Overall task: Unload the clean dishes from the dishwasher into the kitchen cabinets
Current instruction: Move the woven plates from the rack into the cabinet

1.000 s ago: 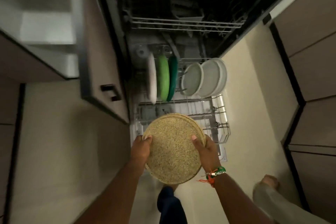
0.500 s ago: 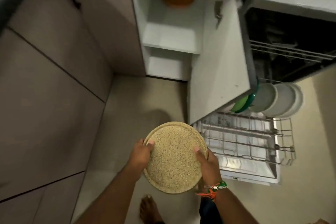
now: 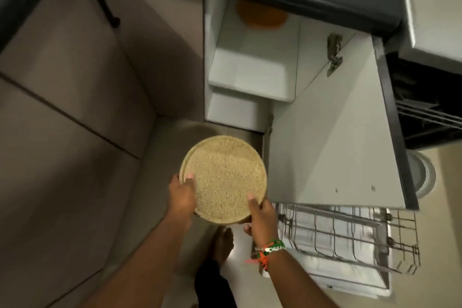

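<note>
Head view takes in the open white lower cabinet (image 3: 250, 67) at twelve o'clock, its pale door (image 3: 332, 147) swung out toward three o'clock. At four o'clock sits the pulled-out grey wire dishwasher rack (image 3: 350, 235), whose near section looks bare. At dead centre are the round speckled tan plates (image 3: 223, 177) — a second rim peeks out at the left, so likely a stack of two — held level over the floor, just short of the cabinet. The left hand (image 3: 181, 195) grips the stack's left edge, thumb curled over the rim; the right hand (image 3: 262, 215), with a green-and-orange thread bracelet (image 3: 268, 251) at the wrist, clasps the lower right edge likewise. An orange round dish (image 3: 261, 17) already rests deep on the upper shelf. White round plates (image 3: 422, 175) at three o'clock remain beyond the door, so unloading seems partway done — this stack unshelved, more to fetch.
</note>
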Tool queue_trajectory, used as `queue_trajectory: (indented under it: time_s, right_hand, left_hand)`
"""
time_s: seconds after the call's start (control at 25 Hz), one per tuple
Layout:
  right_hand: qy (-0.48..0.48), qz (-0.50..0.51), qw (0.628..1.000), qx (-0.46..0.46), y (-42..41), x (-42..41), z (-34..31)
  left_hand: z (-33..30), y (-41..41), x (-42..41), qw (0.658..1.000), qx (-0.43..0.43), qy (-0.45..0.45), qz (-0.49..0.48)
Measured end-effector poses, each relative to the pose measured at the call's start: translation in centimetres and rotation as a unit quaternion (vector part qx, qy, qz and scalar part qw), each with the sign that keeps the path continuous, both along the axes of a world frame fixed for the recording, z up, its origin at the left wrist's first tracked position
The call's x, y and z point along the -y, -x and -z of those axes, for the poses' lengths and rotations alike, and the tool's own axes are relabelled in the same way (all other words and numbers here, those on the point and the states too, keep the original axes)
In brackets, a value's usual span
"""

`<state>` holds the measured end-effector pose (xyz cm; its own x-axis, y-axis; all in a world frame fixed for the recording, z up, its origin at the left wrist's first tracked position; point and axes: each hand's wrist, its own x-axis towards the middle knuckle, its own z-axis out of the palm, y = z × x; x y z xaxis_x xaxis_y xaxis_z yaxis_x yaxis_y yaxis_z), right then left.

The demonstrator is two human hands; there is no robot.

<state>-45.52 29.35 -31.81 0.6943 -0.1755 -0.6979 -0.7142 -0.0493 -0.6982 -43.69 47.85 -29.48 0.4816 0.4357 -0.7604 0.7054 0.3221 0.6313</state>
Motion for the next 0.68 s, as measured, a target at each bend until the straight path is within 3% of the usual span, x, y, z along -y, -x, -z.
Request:
queue_trajectory:
  time_s: [0.24, 0.44, 0.56, 0.68]
  right_hand:
    - [0.008, 0.069, 0.998, 0.002, -15.2, 0.9, 2.4]
    - [0.078, 0.022, 0.994, 0.075, -27.5, 1.6, 5.6]
    - [0.081, 0.038, 0.993, 0.07, -32.6, 1.4, 7.4]
    - [0.106, 0.086, 0.987, 0.083, -36.6, 0.7, 9.4]
  left_hand:
    - [3.5, -15.4, -1.4, 0.984, 0.031, -0.067, 0.164]
    - [4.1, -27.1, -2.9, 0.948, 0.061, -0.129, 0.286]
    - [5.1, -32.1, -2.9, 0.932, 0.074, -0.186, 0.301]
    - [7.8, -35.8, -3.1, 0.943, 0.102, -0.168, 0.269]
